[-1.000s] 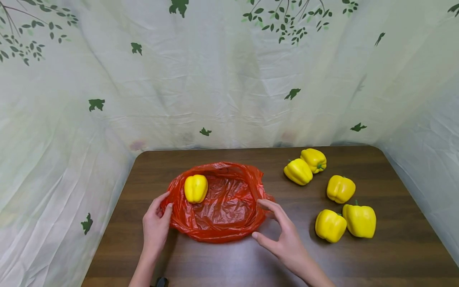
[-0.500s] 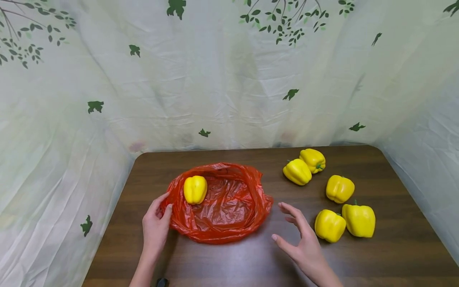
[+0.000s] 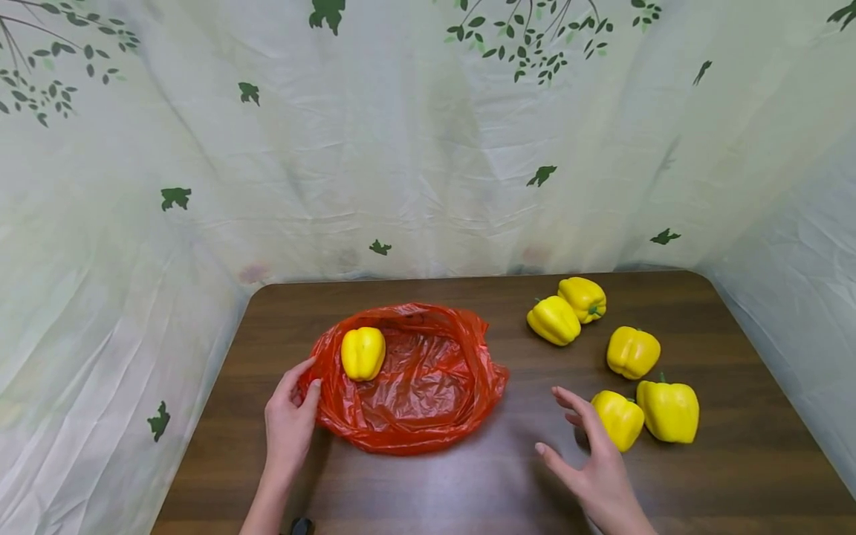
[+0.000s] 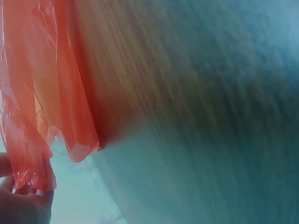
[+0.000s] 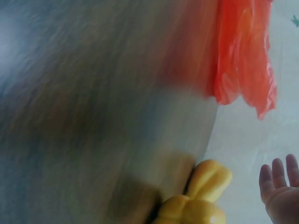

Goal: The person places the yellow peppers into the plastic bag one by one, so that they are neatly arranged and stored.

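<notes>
I watched remotely: the left hand [image 3: 289, 417] pinched the left rim of the red bag [image 3: 408, 441]; a yellow pepper [image 3: 363, 354] sat inside, toward the bag's left; right of the bag, the right hand [image 3: 597, 462] held thumb and fingers apart near five loose peppers [image 3: 633, 353].

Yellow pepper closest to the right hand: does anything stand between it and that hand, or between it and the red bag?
Nothing visible separates the right hand from that yellow pepper. Toward the red bag, only the hand itself is in between.
</notes>
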`<control>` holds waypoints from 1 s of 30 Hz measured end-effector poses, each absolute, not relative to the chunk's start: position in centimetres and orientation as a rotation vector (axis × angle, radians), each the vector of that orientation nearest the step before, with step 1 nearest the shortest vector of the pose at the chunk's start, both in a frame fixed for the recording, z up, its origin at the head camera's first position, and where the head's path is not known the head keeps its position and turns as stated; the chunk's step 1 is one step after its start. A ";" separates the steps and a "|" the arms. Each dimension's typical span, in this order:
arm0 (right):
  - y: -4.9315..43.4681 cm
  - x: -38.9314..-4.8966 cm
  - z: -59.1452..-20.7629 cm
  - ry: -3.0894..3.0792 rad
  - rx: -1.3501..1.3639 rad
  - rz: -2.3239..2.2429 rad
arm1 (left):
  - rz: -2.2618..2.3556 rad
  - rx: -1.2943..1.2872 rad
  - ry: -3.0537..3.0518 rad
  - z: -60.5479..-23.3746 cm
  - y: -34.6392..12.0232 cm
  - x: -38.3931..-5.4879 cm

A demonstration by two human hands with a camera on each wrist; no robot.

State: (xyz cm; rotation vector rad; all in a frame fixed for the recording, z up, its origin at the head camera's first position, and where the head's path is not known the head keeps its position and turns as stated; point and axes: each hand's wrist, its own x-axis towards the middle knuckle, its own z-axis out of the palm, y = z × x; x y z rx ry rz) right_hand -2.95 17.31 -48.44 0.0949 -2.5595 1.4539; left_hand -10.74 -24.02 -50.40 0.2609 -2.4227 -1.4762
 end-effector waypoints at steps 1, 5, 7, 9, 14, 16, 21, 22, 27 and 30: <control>17.5 -2.9 -48.5 -2.551 0.099 1.449 | -1.478 0.261 -2.420 -50.4 -24.0 -10.7; 18.0 -2.7 -48.7 -2.532 0.091 1.417 | -1.494 0.251 -2.412 -50.4 -23.9 -10.7; 18.2 -2.6 -48.8 -2.544 0.060 1.387 | -1.504 0.238 -2.411 -50.4 -23.9 -10.7; 18.5 -2.5 -48.9 -2.564 0.027 1.357 | -1.506 0.230 -2.413 -50.4 -23.9 -10.7; 19.4 -2.5 -49.0 -2.563 0.013 1.334 | -1.508 0.238 -2.409 -50.3 -23.9 -10.7; 19.9 -2.5 -49.0 -2.551 0.009 1.327 | -1.507 0.245 -2.409 -50.3 -24.0 -10.7; 20.9 -2.4 -49.1 -2.565 -0.054 1.273 | -1.511 0.261 -2.407 -50.3 -24.0 -10.6; 21.1 -2.4 -49.1 -2.568 -0.064 1.264 | -1.513 0.265 -2.406 -50.3 -24.0 -10.6; 22.3 -2.4 -49.4 -2.592 -0.109 1.217 | -1.514 0.277 -2.413 -50.2 -24.0 -10.6; 23.1 -2.4 -49.5 -2.619 -0.138 1.194 | -1.518 0.279 -2.413 -50.2 -24.0 -10.6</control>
